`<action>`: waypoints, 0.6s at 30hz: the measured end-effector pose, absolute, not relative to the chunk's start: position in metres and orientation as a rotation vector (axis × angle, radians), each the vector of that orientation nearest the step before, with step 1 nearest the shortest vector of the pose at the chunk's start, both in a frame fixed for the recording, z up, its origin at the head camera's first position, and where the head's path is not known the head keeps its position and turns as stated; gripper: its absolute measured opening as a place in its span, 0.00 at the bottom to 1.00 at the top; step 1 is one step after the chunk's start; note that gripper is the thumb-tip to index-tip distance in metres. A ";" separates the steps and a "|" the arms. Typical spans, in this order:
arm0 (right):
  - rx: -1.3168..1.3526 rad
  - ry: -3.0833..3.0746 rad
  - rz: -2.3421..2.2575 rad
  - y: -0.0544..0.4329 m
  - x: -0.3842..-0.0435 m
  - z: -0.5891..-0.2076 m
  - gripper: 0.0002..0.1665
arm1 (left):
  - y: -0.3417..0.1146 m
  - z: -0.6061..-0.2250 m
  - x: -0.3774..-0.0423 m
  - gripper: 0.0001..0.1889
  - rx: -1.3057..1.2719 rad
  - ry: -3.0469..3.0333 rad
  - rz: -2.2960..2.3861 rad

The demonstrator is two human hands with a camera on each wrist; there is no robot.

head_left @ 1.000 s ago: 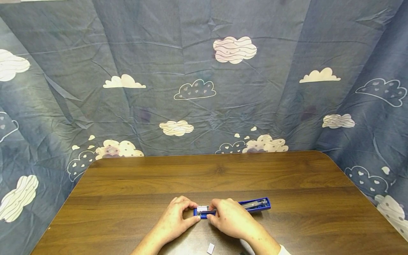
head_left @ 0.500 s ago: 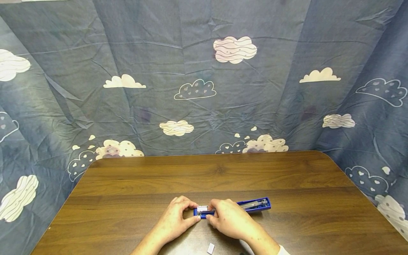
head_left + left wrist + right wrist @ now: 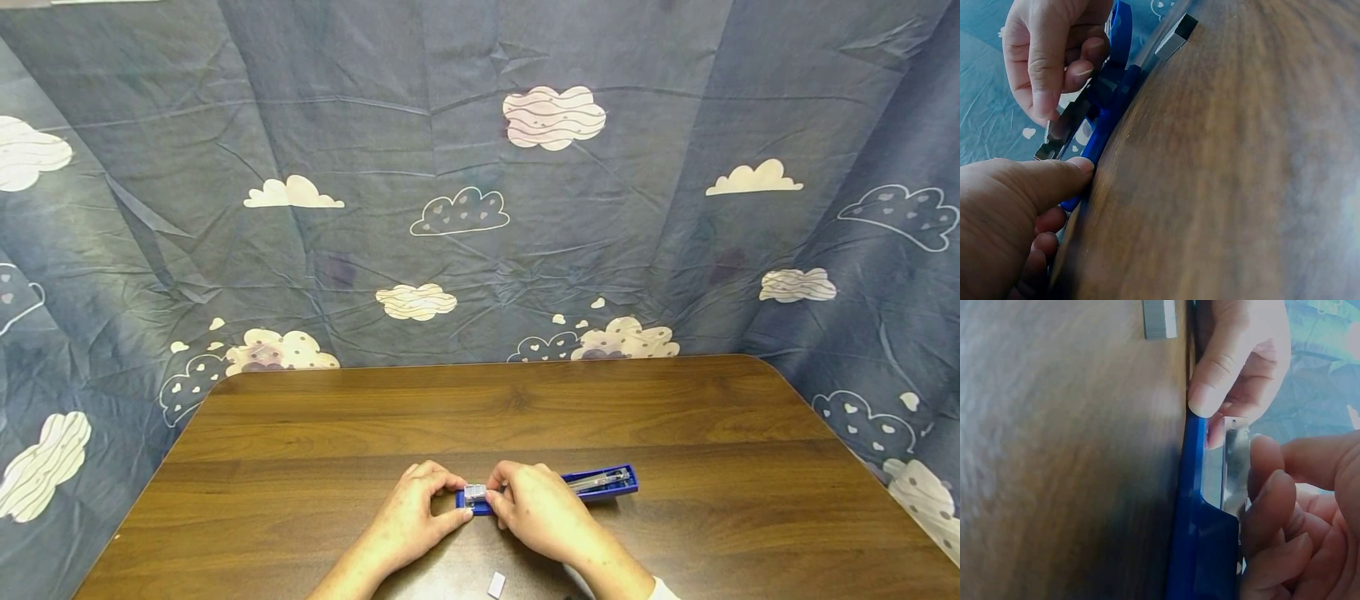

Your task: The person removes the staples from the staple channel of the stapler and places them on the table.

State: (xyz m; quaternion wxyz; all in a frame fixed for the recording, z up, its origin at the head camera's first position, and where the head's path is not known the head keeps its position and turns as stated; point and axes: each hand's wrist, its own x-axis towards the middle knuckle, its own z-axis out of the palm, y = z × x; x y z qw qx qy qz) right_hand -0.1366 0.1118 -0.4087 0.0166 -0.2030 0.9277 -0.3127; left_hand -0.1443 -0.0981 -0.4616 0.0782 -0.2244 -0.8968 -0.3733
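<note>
A blue stapler point(image 3: 617, 481) lies opened out on the table, its metal magazine point(image 3: 1237, 465) exposed above the blue base. My left hand point(image 3: 412, 514) holds the base's left end between thumb and fingers; in the left wrist view its thumb point(image 3: 1080, 164) is on the blue edge. Over the stapler's middle is my right hand point(image 3: 545, 512), fingers curled, with thumb and index finger pinching at the top of the magazine. I cannot tell whether a small piece is between those fingertips. The right hand hides the middle of the stapler in the head view.
A small grey block of staples point(image 3: 496, 585) lies on the wooden table point(image 3: 315, 450) near its front edge, below the hands. A dark-blue curtain point(image 3: 465, 267) with cloud prints hangs behind the table and at both sides.
My right thumb has moved up toward the index finger, from the base's near edge onto the magazine. More of the magazine's left end looks silver now. The left hand has stayed still.
</note>
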 end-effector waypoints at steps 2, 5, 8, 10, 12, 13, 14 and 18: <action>-0.627 2.900 -0.986 0.111 -0.137 -0.410 0.04 | -0.098 -0.461 -0.144 0.13 -0.672 -2.687 -1.119; -0.636 2.905 -1.009 0.109 -0.136 -0.412 0.05 | -0.098 -0.461 -0.144 0.13 -0.672 -2.689 -1.126; -0.641 2.895 -1.036 0.108 -0.136 -0.413 0.06 | -0.098 -0.461 -0.145 0.13 -0.669 -2.691 -1.137; -0.639 2.895 -1.054 0.108 -0.136 -0.414 0.07 | -0.098 -0.460 -0.145 0.13 -0.667 -2.692 -1.140; -0.634 2.898 -1.071 0.107 -0.136 -0.415 0.08 | -0.098 -0.460 -0.145 0.13 -0.669 -2.690 -1.136; -0.631 2.899 -1.079 0.107 -0.136 -0.415 0.08 | -0.098 -0.460 -0.144 0.13 -0.667 -2.690 -1.133; -0.629 2.907 -1.080 0.107 -0.137 -0.415 0.08 | -0.098 -0.460 -0.144 0.13 -0.668 -2.689 -1.128; -0.606 2.953 -1.059 0.108 -0.137 -0.414 0.08 | -0.098 -0.460 -0.144 0.13 -0.666 -2.691 -1.126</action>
